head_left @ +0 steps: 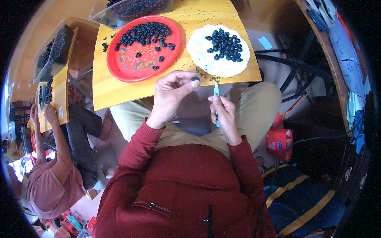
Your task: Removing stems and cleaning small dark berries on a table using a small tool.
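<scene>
Red plate (114,67), white plate (198,47) side by side, likely for reach; left hand (167,90) pinches berry (195,79), right hand (224,114) grips knife (216,91), hands apart.

Saw pinkish floor (274,68) under yellow table (109,93); noted second table (60,93) at left, dark cabinet (355,166) at right, bright glare (19,169) at lower left.
</scene>
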Motion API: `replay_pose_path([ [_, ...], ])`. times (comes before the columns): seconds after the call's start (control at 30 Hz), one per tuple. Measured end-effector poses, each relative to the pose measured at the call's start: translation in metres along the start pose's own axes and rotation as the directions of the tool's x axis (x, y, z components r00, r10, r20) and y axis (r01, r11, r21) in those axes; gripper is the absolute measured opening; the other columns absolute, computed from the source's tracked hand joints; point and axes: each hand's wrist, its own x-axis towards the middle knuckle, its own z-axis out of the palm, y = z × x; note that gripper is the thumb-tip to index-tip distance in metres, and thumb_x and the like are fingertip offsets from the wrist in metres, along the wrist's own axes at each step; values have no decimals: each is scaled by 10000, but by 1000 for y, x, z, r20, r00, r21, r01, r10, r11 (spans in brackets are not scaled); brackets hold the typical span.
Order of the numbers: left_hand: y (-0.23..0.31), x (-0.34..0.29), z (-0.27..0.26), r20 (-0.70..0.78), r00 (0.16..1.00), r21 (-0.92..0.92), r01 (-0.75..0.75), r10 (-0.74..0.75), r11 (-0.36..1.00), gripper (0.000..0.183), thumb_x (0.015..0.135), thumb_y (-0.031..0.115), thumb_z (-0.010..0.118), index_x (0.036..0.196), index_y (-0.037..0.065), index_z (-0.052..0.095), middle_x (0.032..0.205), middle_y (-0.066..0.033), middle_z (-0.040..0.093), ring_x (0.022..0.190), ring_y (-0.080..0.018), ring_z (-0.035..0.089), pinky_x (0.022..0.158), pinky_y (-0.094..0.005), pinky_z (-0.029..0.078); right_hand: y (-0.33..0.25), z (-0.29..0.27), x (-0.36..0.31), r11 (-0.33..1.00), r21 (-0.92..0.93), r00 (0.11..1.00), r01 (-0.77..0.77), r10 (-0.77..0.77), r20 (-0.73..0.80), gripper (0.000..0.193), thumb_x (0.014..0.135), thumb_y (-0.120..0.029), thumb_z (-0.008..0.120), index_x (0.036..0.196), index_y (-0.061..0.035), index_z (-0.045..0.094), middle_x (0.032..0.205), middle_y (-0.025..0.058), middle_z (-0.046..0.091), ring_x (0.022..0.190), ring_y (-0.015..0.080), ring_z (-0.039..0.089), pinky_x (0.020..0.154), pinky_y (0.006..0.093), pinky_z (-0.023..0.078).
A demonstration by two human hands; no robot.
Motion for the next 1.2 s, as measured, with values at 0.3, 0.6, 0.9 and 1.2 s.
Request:
replay_pose_path([
  [0.3,-5,-2,-5,166,971,-486,230,-169,843,185,900,-17,639,1084,4,650,1003,-110,695,919,-205,698,844,-366,606,-29,13,-16,984,-109,989,138,-144,-47,336,1016,-312,545,1092,-3,654,661,-41,502,532,30,429,469,214,347],
  [0.6,-10,-7,-8,232,952,-641,303,-199,705,202,916,9,629,1118,23,631,1012,-107,686,934,-218,698,846,-361,605,-52,22,-20,821,-383,898,423,-437,55,308,997,-250,568,1130,16,649,787,80,648,728,140,602,667,296,485],
  [0.9,-12,-11,2,253,949,-705,314,-189,635,178,918,39,641,1096,43,655,1007,-102,695,944,-216,684,889,-365,573,-66,30,-18,648,-467,776,602,-612,151,249,929,-172,649,1093,15,669,881,154,670,791,270,669,700,340,513],
  [1.2,-15,-11,5,245,949,-709,316,-200,630,166,922,64,641,1086,61,667,1017,-77,699,945,-180,671,879,-340,560,-70,27,-17,591,-505,747,629,-640,182,238,921,-170,662,1080,7,672,823,139,645,730,275,652,644,349,504],
])
